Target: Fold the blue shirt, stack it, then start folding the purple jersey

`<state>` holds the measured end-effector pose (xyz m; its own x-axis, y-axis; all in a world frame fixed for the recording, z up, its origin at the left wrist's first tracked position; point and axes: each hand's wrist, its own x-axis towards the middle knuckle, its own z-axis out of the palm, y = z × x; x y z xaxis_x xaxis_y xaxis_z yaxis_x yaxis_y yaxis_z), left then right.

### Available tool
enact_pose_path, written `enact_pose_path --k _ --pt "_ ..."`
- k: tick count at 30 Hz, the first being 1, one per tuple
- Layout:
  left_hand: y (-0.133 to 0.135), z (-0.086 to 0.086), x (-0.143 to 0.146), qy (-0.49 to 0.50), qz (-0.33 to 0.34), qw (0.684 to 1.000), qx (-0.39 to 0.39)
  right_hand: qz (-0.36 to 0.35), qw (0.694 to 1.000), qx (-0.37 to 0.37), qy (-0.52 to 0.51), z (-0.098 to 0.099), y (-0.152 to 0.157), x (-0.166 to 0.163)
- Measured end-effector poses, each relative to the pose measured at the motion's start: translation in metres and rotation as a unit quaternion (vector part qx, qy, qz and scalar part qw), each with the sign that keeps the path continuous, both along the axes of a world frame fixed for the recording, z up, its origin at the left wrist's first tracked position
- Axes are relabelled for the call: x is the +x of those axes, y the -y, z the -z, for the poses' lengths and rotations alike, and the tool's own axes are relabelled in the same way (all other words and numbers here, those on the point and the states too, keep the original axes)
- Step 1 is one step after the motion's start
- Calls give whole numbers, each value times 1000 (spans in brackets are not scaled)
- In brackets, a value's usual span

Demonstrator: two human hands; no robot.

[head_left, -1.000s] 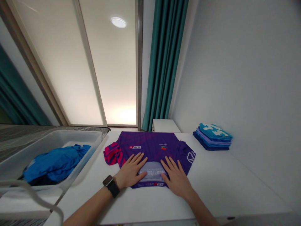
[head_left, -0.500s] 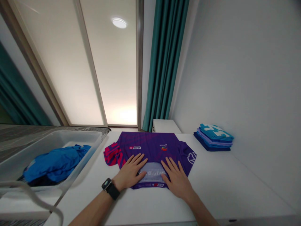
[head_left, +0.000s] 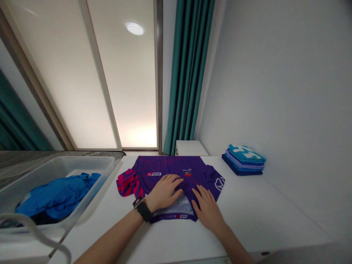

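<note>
A purple jersey (head_left: 170, 170) with red-striped sleeves lies flat on the white table (head_left: 247, 205), collar end toward me. My left hand (head_left: 165, 190), with a dark watch on the wrist, rests flat on the middle of the jersey, fingers stretched out to the right. My right hand (head_left: 207, 209) lies flat on the jersey's near right part, fingers spread. Neither hand holds anything.
A clear plastic bin (head_left: 68, 172) with a crumpled blue garment (head_left: 52, 192) stands at the left. A stack of folded blue and purple garments (head_left: 244, 159) sits at the back right by the wall. A teal curtain (head_left: 187, 73) hangs behind the table.
My left hand has slid forward and to the right across the jersey, bunching the cloth a little near the collar. My right hand has hardly moved. The view has shifted slightly.
</note>
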<state>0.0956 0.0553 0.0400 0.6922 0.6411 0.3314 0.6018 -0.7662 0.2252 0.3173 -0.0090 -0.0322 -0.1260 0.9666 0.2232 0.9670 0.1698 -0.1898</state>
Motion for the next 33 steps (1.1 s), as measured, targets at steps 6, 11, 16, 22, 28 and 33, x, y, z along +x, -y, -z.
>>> enact_pose_path --k 6,11,16,22,28,33 --pt "-32 15 74 8 50 999 -11 2 1000 -2 5 -6 14 4" --pt "-47 34 117 37 48 998 -28 -18 1000 -11 -9 -6 27 16" --pt "-48 50 123 63 54 996 -43 -40 996 7 -78 -5 17 48" --pt "-52 56 122 93 67 991 -62 126 985 94 -63 -6 -35 99" --pt "-53 54 122 115 68 988 -78 229 972 56 8 0 -64 108" --pt "-55 56 120 161 57 981 -89 191 975 91 -72 -1 -63 114"
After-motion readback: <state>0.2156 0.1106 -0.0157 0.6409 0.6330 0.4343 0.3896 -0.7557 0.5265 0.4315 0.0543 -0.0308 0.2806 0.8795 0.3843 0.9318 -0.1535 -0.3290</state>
